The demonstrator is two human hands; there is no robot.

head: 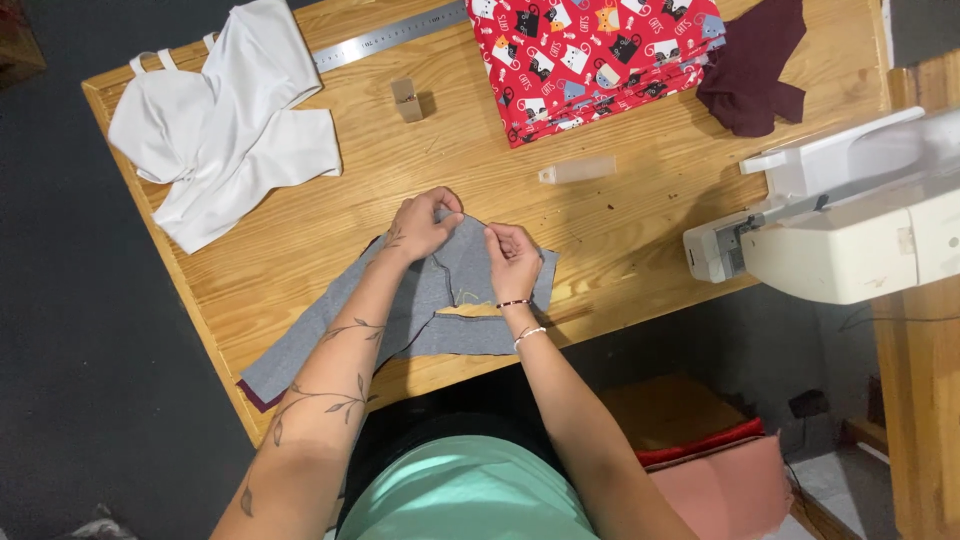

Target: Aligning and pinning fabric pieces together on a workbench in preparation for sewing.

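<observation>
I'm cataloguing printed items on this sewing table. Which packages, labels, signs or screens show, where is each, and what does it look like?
No packages, signs or screens show.
Printed fabric: top centre of the table, folded, red with cartoon cats and small lettering.
Ruler: top edge, left of the printed fabric, long, silvery, with markings.
Sewing machine: right, white; any label is too small to tell.

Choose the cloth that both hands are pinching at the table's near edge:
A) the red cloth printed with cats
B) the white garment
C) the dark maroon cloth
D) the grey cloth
D: the left hand and the right hand both pinch the top edge of the grey cloth; the other cloths lie untouched farther back on the wooden table.
</observation>
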